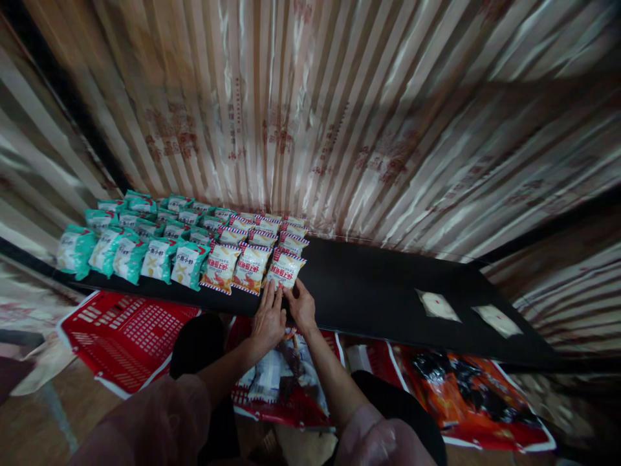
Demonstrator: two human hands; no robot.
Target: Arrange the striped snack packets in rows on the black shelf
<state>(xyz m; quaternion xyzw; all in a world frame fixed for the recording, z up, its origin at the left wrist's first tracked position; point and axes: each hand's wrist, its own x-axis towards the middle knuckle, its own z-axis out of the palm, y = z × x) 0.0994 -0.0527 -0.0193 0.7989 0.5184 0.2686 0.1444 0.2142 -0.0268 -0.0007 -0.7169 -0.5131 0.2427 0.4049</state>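
Observation:
Both hands are at the front right packet of the white, red and orange snack group. That packet [284, 266] stands upright at the front edge of a black shelf [359, 285]. My left hand [270, 315] has its fingers against the packet's lower front. At its lower right corner is my right hand [301, 304], thumb and fingers touching the packet. Beside it on the left are matching packets [249, 266] in rows. Further left stand several rows of teal and white snack packets [129, 255].
Two flat pale packets, one [439, 305] left of the other [497, 320], lie at the shelf's right. Below are red baskets: one at left [130, 336], one holding snack bags [266, 375], one with orange and black packages [475, 395]. Striped sheeting [339, 116] hangs behind.

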